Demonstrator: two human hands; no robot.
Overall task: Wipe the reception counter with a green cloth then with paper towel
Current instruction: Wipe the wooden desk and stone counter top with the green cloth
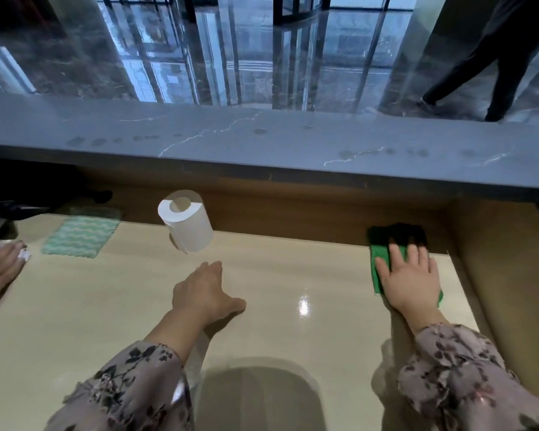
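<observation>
A folded green cloth lies on the glossy beige counter near its far right corner. My right hand is pressed flat on the cloth, fingers spread, covering most of it. My left hand rests on the counter near the middle, fingers apart and holding nothing. An upright roll of white paper towel stands just beyond my left hand, a short gap away.
A pale green wavy-patterned cloth lies at the far left. Another person's hand rests at the left edge. A raised grey marble ledge runs along the back, a wooden wall closes the right. Someone walks on the floor beyond.
</observation>
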